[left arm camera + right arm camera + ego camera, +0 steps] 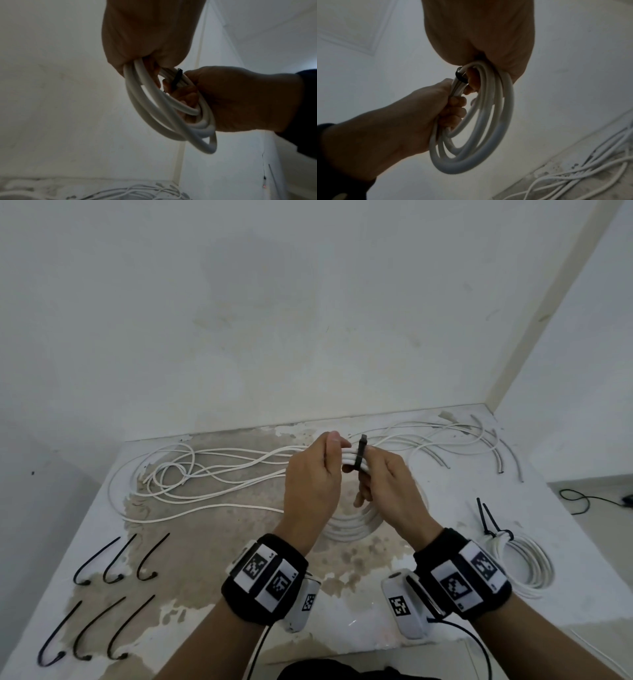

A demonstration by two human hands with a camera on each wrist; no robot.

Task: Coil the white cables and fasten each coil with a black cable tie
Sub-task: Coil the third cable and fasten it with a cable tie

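Both hands hold a coil of white cable (356, 525) up over the table. My left hand (337, 448) grips the bunched strands at the top of the coil, its fingers curled round them (455, 108). A black cable tie (361, 455) is wrapped round those strands just right of the left hand. My right hand (368, 474) pinches the tie against the strands, and the tie's tail runs down under its fingers. The left wrist view shows the coil (171, 115) hanging below the tie (176, 79). In the right wrist view the tie (460, 76) loops round the coil (479, 135).
Loose white cables (205, 474) sprawl over the back of the table (222, 542). A tied coil (524, 559) lies at the right edge. Several black ties (113, 559) lie in rows at the front left. Short cable pieces (496, 450) sit back right. A black cord (582, 501) lies on the floor.
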